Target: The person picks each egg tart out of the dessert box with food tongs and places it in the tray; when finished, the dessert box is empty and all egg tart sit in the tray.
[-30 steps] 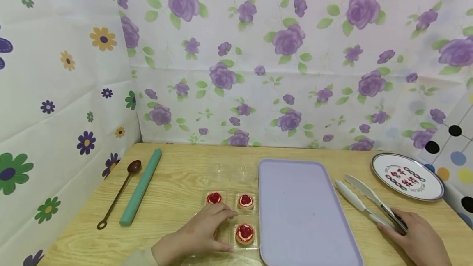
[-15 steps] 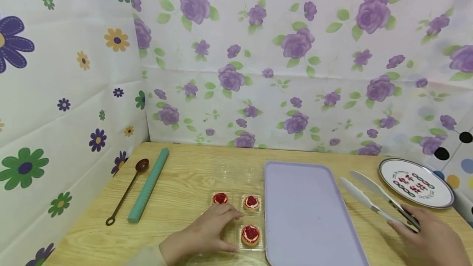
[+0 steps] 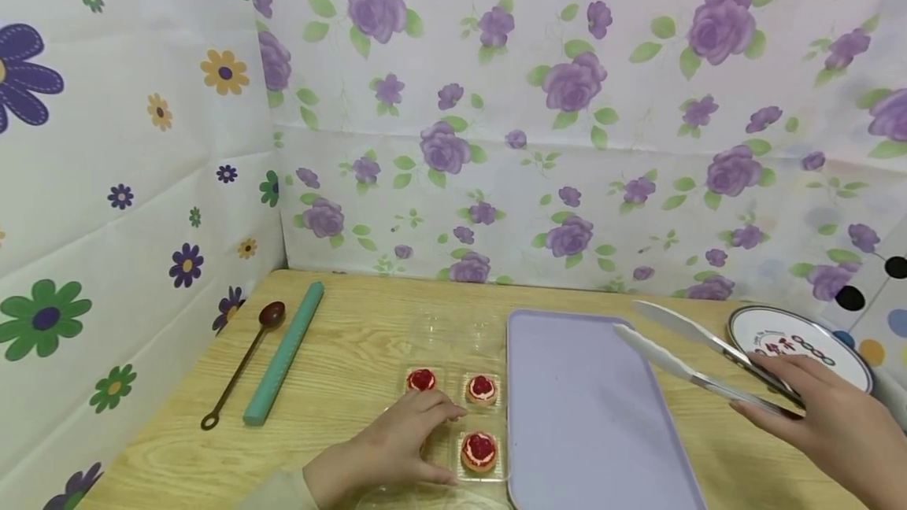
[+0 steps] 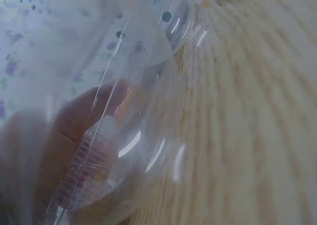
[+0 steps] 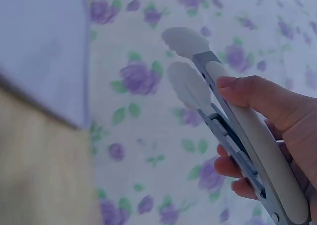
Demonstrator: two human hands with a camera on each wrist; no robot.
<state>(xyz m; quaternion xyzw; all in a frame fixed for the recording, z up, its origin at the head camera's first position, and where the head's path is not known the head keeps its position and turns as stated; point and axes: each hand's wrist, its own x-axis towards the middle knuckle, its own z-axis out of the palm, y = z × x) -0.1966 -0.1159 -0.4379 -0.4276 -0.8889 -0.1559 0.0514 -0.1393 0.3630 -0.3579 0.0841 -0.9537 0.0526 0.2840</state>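
Observation:
On the table lies a clear plastic container (image 3: 478, 333), its lid folded back, with small red-topped tarts (image 3: 479, 450) in its compartments. My left hand (image 3: 397, 439) grips the container at its near left, fingers and thumb curved over that compartment and hiding what is in it. Through the plastic in the left wrist view, fingers (image 4: 74, 121) show beside a blurred tart. My right hand (image 3: 829, 415) holds a pair of tongs (image 5: 247, 140) by the handles, thumb on one arm and fingers round the other. The white tong tips stand apart, with nothing between them, above the right edge of the lilac tray (image 3: 581, 400).
A brown spoon (image 3: 244, 368) and a teal rolling pin (image 3: 283, 356) lie at the left of the wooden table (image 3: 347, 321). A white plate (image 3: 843, 356) with printed decoration sits at the right, partly behind my right hand. Flowered cloth (image 3: 439, 148) hangs behind and at the left.
The tongs have risen and swung left, so their tips now reach over the tray's edge. My left hand stays on the container. The head view has turned slightly left.

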